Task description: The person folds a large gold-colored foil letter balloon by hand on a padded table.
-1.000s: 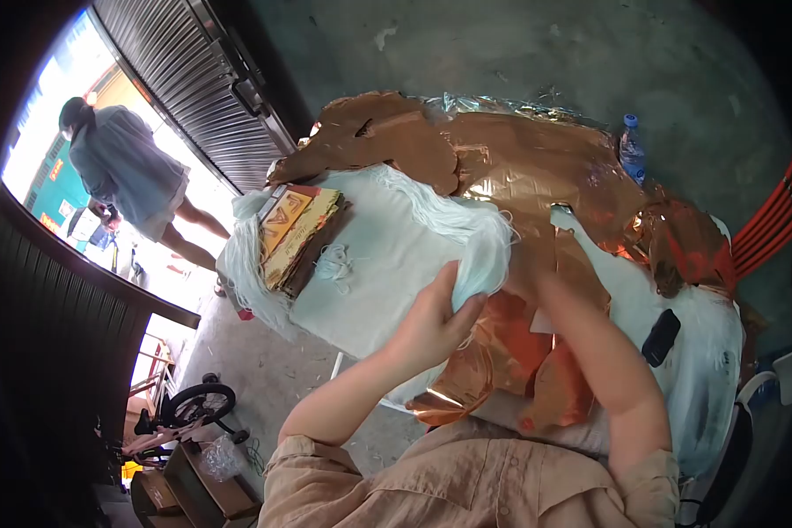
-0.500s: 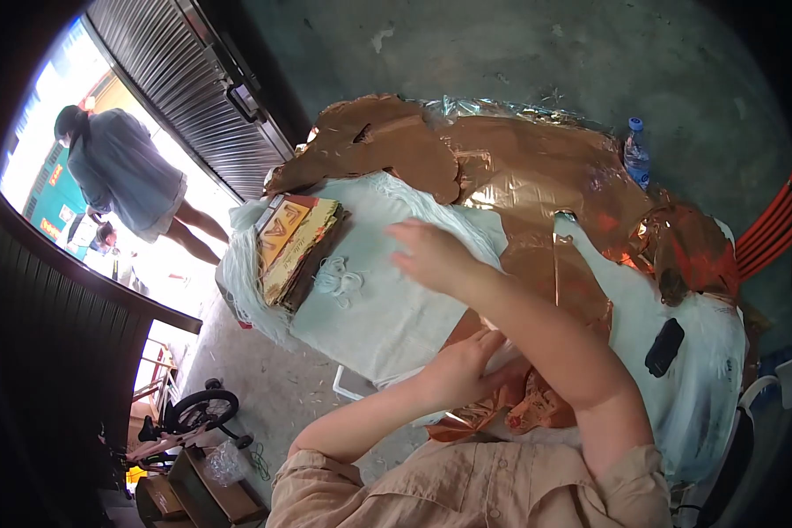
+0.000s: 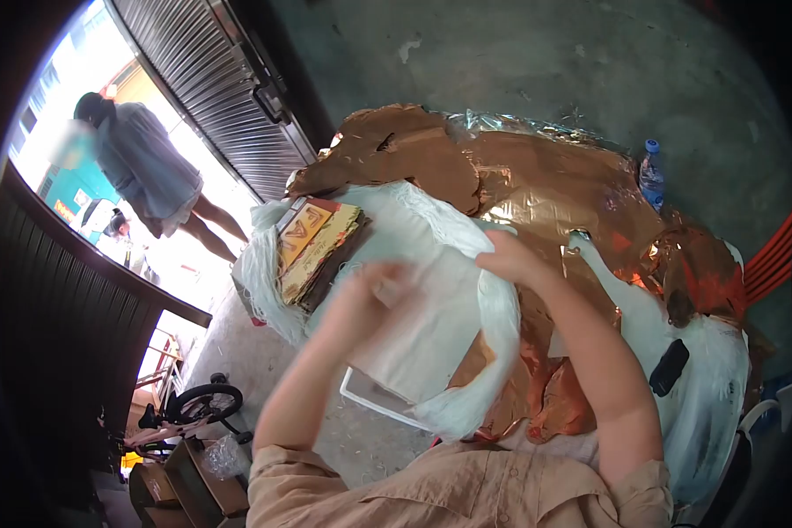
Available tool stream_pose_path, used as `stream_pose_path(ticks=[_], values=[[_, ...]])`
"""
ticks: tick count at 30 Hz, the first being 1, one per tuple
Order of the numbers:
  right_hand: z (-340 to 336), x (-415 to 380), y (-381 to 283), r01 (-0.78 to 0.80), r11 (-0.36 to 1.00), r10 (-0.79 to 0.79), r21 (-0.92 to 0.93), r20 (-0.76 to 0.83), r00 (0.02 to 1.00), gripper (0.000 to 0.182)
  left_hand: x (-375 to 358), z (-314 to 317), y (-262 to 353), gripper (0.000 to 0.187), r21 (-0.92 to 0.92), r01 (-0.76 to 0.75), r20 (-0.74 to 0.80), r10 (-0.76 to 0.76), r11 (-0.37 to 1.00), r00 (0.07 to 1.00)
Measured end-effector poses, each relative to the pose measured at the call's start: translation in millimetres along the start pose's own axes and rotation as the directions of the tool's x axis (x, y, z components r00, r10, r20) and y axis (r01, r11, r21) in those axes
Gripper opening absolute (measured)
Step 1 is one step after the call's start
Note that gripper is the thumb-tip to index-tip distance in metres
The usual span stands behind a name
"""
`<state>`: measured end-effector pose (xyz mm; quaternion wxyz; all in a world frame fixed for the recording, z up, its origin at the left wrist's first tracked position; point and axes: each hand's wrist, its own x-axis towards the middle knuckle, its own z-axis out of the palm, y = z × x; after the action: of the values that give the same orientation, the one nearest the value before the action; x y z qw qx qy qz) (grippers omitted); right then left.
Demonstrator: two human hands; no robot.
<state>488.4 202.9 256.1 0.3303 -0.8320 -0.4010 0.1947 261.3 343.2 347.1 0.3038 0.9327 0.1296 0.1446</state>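
Observation:
My right hand [image 3: 509, 259] is closed around a bundle of white strings [image 3: 500, 321], which hangs from it toward the table's near edge. My left hand [image 3: 374, 295] is smeared by motion over the white sheet [image 3: 431, 299], close to the stack of printed cardboard pieces [image 3: 317, 251]; its fingers cannot be made out. More long white strands [image 3: 422, 216] lie along the sheet's far side and around the stack. Crumpled copper-coloured foil sheets [image 3: 559, 180] cover the back of the table and reach down beside my right arm.
A water bottle [image 3: 651, 176] stands at the far right, and a black object [image 3: 669, 368] lies on the right side. Red chair slats [image 3: 774, 251] show at the right edge. Left are a shutter door [image 3: 211, 88], a person [image 3: 150, 163] outside, a small bike [image 3: 204, 403] and cardboard boxes [image 3: 194, 484].
My right hand has moved right and now grips the white strings, lifted off the sheet. My left hand has swung up and left from the near edge. The view has shifted slightly.

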Motion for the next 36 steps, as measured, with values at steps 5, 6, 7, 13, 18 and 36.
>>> stream_pose_path(ticks=[5,6,7,13,18,36], values=[[-25.5,-35.2,-63.3,-0.041,0.472,-0.155,0.88,0.129,0.979,0.031,41.0,-92.0,-141.5,0.067,0.51,0.541,-0.542,-0.239,0.669,0.805],[-30.6,-41.3,-72.6,-0.035,0.472,-0.16,0.881,0.125,0.979,0.031,44.7,-98.3,-156.2,0.067,0.51,0.541,-0.546,-0.234,0.668,0.804],[-34.3,-45.9,-80.5,-0.013,0.423,-0.198,0.906,0.106,0.974,0.028,46.9,-103.8,-167.1,0.072,0.473,0.636,-0.507,-0.402,0.61,0.763],[-62.6,-63.9,-85.9,0.004,0.226,-0.259,0.974,0.056,0.964,0.02,50.9,-127.6,-243.9,0.061,0.009,0.806,-0.236,-0.782,0.592,0.577],[-74.4,-66.4,-72.1,0.056,0.211,-0.178,0.976,-0.018,0.984,0.028,28.3,-123.7,-254.1,0.043,-0.257,0.569,-0.532,-0.606,0.781,0.591],[-61.3,-57.1,-19.0,0.052,0.061,-0.097,0.997,-0.046,0.994,0.029,28.7,-216.0,-77.4,0.023,-0.507,-0.622,-0.8,-0.056,0.596,0.597]])
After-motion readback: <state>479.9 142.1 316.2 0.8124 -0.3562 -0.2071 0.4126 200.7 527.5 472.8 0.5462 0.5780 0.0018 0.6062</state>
